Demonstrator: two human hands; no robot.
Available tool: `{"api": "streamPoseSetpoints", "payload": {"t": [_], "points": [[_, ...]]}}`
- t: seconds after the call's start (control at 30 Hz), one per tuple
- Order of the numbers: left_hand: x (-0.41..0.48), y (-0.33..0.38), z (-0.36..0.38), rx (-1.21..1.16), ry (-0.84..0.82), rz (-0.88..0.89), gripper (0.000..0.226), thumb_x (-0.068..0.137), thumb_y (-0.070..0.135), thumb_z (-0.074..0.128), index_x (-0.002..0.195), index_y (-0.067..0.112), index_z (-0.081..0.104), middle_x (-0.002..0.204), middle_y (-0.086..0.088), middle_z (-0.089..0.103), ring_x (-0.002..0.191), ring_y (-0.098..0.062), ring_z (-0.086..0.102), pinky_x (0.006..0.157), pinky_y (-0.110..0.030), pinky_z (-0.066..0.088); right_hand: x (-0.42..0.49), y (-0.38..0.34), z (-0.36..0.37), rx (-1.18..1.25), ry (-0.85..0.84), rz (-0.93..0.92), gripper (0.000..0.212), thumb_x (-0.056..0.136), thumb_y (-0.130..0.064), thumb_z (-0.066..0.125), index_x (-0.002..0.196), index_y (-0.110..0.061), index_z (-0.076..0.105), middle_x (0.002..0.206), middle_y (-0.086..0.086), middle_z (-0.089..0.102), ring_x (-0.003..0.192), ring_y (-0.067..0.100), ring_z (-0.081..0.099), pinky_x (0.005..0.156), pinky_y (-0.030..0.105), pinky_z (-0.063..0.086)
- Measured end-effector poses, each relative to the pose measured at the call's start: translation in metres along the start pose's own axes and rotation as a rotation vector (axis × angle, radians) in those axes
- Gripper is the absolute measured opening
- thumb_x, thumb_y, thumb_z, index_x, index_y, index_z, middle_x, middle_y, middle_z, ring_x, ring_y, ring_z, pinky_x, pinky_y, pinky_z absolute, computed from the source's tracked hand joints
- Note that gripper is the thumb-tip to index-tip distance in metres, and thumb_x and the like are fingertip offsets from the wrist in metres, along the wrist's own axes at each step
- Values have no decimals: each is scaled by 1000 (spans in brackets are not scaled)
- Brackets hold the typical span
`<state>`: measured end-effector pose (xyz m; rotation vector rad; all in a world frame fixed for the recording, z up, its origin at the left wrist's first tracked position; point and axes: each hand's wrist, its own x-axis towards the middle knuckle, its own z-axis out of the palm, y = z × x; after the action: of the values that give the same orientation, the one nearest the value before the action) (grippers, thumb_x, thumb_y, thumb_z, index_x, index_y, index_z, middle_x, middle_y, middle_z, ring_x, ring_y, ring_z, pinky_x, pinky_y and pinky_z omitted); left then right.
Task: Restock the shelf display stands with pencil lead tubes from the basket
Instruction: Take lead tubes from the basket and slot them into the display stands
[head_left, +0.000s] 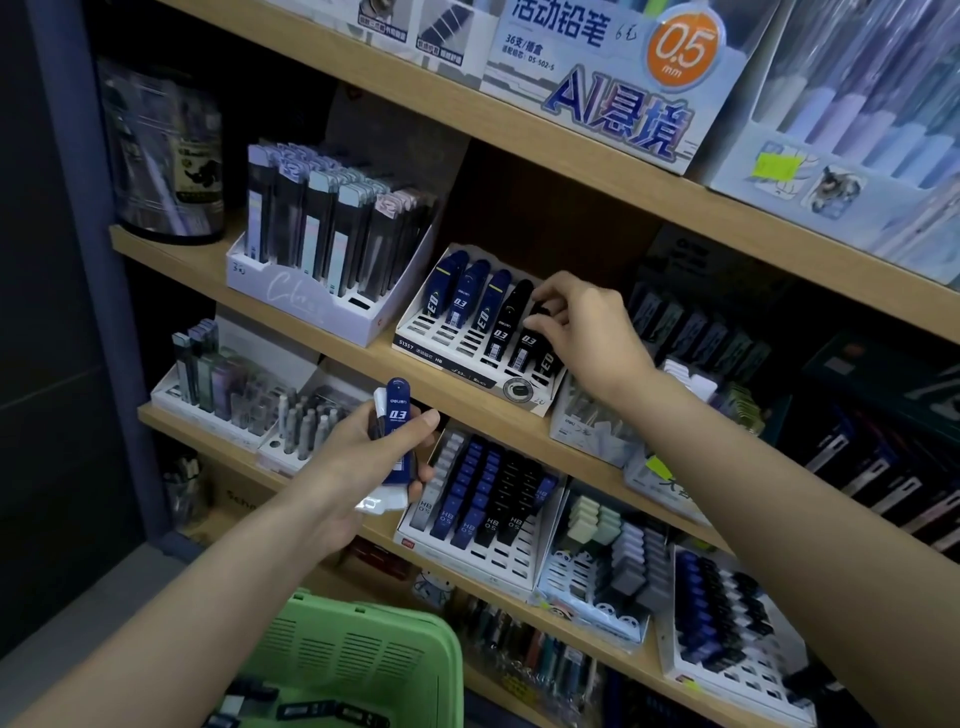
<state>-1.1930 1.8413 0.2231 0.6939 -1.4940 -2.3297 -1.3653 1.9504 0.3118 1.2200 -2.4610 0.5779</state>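
Note:
A white slotted display stand (452, 358) sits tilted on the middle shelf, holding blue and black 0.3 lead tubes in its rear rows. My right hand (582, 327) reaches over the stand's right side and pinches a black lead tube (540, 312) at its top. Below and to the left, my left hand (363, 462) grips a bunch of tubes; a blue 0.3 tube (397, 415) is on top, with some white wrapping under it. The green basket (358, 654) is at the bottom, with dark tubes lying inside.
A second slotted stand (498, 561) with HB 0.5 tubes stands on the shelf below. A white stand of tall lead cases (317, 306) is left of the 0.3 stand. Eraser and lead displays fill the right side, and pencil boxes (597, 88) line the top shelf.

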Motion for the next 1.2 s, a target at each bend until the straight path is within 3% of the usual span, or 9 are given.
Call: {"api": "streamPoseSetpoints", "payload": {"t": [0.17, 0.33, 0.5, 0.6, 0.77, 0.9, 0.97, 1.07, 1.2], "points": [[1, 0, 2, 6, -7, -5, 28, 84, 21, 68, 106, 7, 58, 80, -5, 63, 51, -11, 59, 48, -24, 50, 3, 1, 5, 9, -47, 38, 19, 86, -20, 68, 102, -11, 63, 95, 8, 64, 87, 21, 61, 81, 41, 54], [-1, 2, 5, 7, -31, 3, 23, 83, 21, 68, 100, 9, 58, 81, -6, 64, 49, -11, 59, 45, -21, 50, 1, 1, 5, -29, -23, -7, 17, 88, -20, 66, 103, -11, 62, 101, 7, 61, 90, 22, 60, 82, 42, 52], [-5, 2, 5, 50, -47, 8, 23, 83, 20, 69, 101, 10, 59, 79, -4, 64, 49, -12, 58, 45, -23, 47, -11, -10, 2, -228, 63, -41, 32, 92, -25, 60, 121, -13, 55, 121, 5, 51, 107, 20, 53, 80, 32, 48], [-7, 1, 4, 93, -79, 13, 22, 83, 20, 70, 99, 11, 59, 81, -5, 64, 50, -14, 56, 44, -24, 44, -24, -31, 0, -74, 82, -55, 28, 94, -27, 55, 119, -14, 56, 116, 2, 54, 99, 12, 55, 82, 26, 50], [-10, -1, 10, 167, -159, 21, 16, 85, 21, 69, 96, 14, 61, 73, -2, 63, 49, -14, 51, 41, -24, 37, -48, -62, 7, 257, -377, 70, 24, 91, -38, 58, 100, -17, 66, 84, -12, 59, 73, -5, 52, 61, 2, 41], [-13, -3, 12, 150, -206, 36, 26, 78, 30, 71, 98, 16, 62, 68, -2, 60, 51, -16, 50, 42, -26, 36, -50, -63, 5, 520, -512, 268, 9, 85, -24, 70, 84, -15, 66, 84, 3, 68, 76, 11, 64, 74, 23, 55], [-14, -2, 11, 105, -224, 39, 36, 73, 41, 67, 97, 15, 62, 73, -2, 61, 51, -16, 49, 42, -25, 36, -50, -62, 1, 687, -546, 385, 7, 86, -17, 68, 84, -11, 64, 82, 7, 69, 71, 11, 65, 70, 20, 56], [-16, 1, 10, 4, -226, 27, 42, 78, 47, 57, 102, 12, 61, 75, -4, 62, 49, -15, 46, 40, -22, 36, -43, -60, -10, 826, -504, 480, 4, 88, -10, 63, 86, -8, 60, 78, 4, 64, 65, 7, 62, 59, 11, 53], [-15, 2, 2, -2, -149, 75, 27, 93, 33, 51, 105, 10, 58, 72, -1, 64, 44, -13, 48, 38, -22, 36, -22, -52, -15, 682, -169, 396, 12, 90, -11, 61, 100, -9, 55, 84, 3, 63, 70, 9, 62, 65, 16, 55]]}}
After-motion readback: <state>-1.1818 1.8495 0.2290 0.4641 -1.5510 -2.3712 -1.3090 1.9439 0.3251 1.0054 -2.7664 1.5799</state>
